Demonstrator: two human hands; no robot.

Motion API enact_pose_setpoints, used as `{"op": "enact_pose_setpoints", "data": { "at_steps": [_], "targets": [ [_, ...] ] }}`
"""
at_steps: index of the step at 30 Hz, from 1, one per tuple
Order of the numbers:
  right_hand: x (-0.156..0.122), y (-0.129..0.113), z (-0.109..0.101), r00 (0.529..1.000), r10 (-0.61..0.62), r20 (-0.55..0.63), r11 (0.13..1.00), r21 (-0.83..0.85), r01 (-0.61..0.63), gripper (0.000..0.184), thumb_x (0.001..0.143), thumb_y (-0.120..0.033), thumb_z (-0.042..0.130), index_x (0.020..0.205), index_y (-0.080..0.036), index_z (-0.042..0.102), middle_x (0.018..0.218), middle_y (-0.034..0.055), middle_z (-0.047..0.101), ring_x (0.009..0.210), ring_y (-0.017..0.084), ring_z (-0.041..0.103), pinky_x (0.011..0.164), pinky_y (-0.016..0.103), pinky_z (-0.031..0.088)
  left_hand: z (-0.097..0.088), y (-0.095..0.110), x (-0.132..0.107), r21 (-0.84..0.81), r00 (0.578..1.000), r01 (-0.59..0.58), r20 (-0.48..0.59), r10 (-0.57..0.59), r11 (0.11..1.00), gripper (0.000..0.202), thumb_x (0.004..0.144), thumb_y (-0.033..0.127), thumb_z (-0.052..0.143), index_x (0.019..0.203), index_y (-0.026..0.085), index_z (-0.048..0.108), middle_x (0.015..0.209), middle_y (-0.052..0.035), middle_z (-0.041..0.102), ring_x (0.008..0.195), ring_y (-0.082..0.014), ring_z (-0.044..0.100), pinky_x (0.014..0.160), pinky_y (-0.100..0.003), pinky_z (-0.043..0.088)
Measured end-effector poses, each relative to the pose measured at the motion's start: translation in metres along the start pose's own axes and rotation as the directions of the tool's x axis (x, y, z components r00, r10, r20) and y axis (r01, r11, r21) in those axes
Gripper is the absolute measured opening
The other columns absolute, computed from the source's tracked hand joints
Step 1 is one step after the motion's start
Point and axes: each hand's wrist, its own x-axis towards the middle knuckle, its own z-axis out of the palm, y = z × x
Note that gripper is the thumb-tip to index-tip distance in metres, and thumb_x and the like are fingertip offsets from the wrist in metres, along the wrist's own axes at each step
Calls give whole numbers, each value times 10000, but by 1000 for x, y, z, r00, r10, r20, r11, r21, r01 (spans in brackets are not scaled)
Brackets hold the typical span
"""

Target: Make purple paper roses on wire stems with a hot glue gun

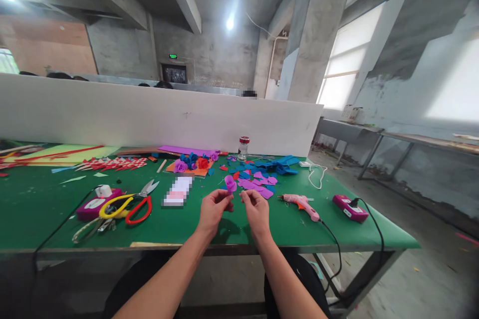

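Between the thumb and fingers of my left hand (215,212) is a small purple paper flower (230,184), held upright above the green table (142,232). My right hand (256,211) is close beside it, its thumb and fingertips pinched together; whatever sits in that pinch is too small to make out. Just beyond my hands lie cut purple paper pieces (258,188) mixed with blue paper scraps (277,165). A pink glue gun (301,205) rests to the right of my right hand, its cord running off the table's front edge.
At left are scissors (130,205) with yellow and red handles, and a purple power block (95,205). Finished paper flowers (192,161) lie behind a phone-like blurred rectangle (177,191). A glass jar (243,148) stands near the white partition (157,114). Another purple power block (350,208) sits at right.
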Motion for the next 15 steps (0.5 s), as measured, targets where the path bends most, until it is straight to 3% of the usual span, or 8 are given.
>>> {"op": "enact_pose_setpoints", "data": {
  "at_steps": [5,10,15],
  "targets": [
    [3,6,-1,990,133,41,941,307,-139,208,707,-345,697,836,-184,722,775,19,677,712,156,565,697,281,436,-3,-5,1,54,1000,-25,-7,25,998,256,600,307,801,732,134,666,540,26,621,479,-106,567,482,-223,508],
    [-6,6,6,986,168,-11,940,303,-157,207,706,-375,724,725,-170,701,696,9,654,695,153,545,695,279,421,-1,-4,-2,53,999,-31,-26,33,998,241,607,295,796,735,142,661,554,31,627,477,-106,573,487,-224,507],
    [-11,-7,8,994,105,12,945,310,-104,203,785,-366,636,839,-180,697,785,18,651,771,167,558,734,287,429,2,3,-8,16,996,-74,51,73,997,236,638,316,783,742,141,663,541,23,625,481,-113,569,486,-229,494]
  ]
}}
